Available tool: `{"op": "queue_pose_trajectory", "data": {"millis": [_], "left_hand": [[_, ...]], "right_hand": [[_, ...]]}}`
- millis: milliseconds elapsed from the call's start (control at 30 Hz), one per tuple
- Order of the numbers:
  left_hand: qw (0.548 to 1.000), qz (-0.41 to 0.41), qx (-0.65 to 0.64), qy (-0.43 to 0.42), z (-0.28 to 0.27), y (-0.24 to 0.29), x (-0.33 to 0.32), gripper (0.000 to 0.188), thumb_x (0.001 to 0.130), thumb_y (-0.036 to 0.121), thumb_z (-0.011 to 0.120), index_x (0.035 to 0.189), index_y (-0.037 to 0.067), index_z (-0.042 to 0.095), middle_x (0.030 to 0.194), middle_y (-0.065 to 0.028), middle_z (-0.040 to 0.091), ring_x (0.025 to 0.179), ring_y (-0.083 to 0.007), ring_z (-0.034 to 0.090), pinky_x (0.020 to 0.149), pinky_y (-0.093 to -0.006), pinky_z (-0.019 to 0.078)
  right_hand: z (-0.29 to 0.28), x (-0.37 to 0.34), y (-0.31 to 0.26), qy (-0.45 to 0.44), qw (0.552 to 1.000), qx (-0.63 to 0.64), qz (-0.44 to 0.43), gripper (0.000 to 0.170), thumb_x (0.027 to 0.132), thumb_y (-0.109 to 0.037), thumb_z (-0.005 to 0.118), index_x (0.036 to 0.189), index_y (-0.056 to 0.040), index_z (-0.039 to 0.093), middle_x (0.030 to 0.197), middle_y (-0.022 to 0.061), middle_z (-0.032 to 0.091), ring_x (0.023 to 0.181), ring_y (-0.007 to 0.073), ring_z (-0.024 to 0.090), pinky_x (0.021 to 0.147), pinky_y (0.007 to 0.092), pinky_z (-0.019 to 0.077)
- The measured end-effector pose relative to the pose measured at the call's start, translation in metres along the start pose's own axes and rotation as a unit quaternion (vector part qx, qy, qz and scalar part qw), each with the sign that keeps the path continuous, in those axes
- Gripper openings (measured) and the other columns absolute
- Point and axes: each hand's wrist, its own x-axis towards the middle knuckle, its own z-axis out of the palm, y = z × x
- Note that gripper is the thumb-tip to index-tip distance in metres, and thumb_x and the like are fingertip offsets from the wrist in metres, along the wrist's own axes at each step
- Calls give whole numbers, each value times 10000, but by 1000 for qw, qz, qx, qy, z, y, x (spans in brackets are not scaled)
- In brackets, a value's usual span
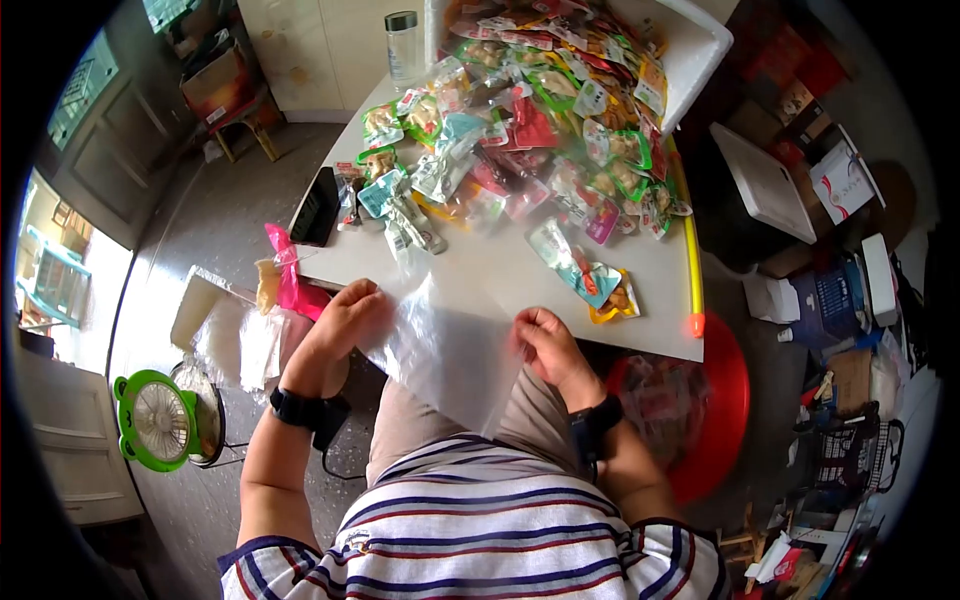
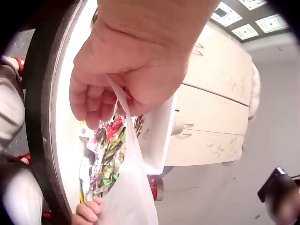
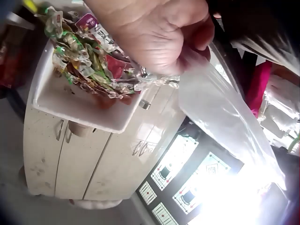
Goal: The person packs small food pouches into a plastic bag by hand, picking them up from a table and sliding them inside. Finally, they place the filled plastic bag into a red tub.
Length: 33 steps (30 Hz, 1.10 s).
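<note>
A clear plastic bag hangs between both hands above the lap, at the table's front edge. My left hand pinches its upper left side; in the left wrist view the curled fingers of that hand hold the film. The right hand grips the opposite side, and in the right wrist view the bag stretches away from this hand. Beyond the bag, a heap of small sealed food packets covers the table's far part. Two packets lie nearer the right hand.
A white foam box stands behind the heap, a glass jar to its left. A black box and pink bag are at the left edge. A yellow stick lies along the right edge, above a red basin.
</note>
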Motion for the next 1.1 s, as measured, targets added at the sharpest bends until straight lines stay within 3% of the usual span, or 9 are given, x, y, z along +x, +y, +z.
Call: {"op": "queue_pose_trajectory", "data": {"millis": [133,233,400,467,600,800,900,1033,1100], "left_hand": [[940,68,313,116,-6,-1,42,145,779,158,505,841,27,502,730,-44,535,662,-139,503,598,-260,417],[666,314,615,282,11,-6,63,188,727,140,537,871,25,505,845,-112,537,773,-254,512,687,-337,417],[787,293,531,116,80,-37,75,256,664,161,619,850,28,504,900,-132,514,833,-300,493,732,-355,407],[817,232,525,61,107,-50,74,256,654,231,630,789,45,517,844,-118,524,787,-294,506,691,-359,419],[761,214,612,44,129,-62,83,256,645,304,590,706,60,538,780,-113,541,741,-287,522,660,-351,424],[800,169,576,32,123,-65,95,197,694,238,493,689,47,541,760,-141,551,752,-308,517,683,-390,414],[837,151,523,57,124,-61,92,192,717,214,464,694,36,532,752,-146,549,738,-307,520,664,-384,414],[909,134,363,153,124,-65,91,163,732,176,454,704,24,507,706,-154,532,684,-300,516,618,-367,405],[937,150,243,200,119,-72,96,136,726,155,474,716,20,489,661,-149,508,637,-288,495,592,-351,397]], "right_hand": [[-14,30,-13,109,982,-130,-87,55,762,-101,509,793,-59,491,642,0,518,529,64,472,438,175,346],[-36,59,-2,166,943,-242,-159,101,747,-97,514,804,-14,504,644,17,523,581,101,505,498,218,402],[-55,85,10,237,859,-398,-219,129,724,-106,524,795,2,520,694,111,561,635,207,547,586,297,431],[-60,95,14,243,850,-410,-226,100,742,-83,513,794,2,504,635,46,514,559,126,486,516,244,394],[-58,100,9,258,842,-428,-204,125,748,-82,521,835,5,499,647,21,503,547,84,459,501,216,385],[-39,67,12,196,959,-125,-160,332,727,-141,555,1005,-5,437,746,78,550,642,112,516,549,252,419],[-37,61,15,160,960,-193,-129,383,719,-110,550,1053,-2,398,738,100,554,625,171,541,561,287,429],[-26,50,2,226,778,-543,-220,336,705,-52,517,1021,0,416,719,158,551,665,323,538,597,378,431],[-31,50,2,228,750,-554,-280,312,706,-63,532,1000,-18,437,709,140,551,660,296,545,586,349,435]]}}
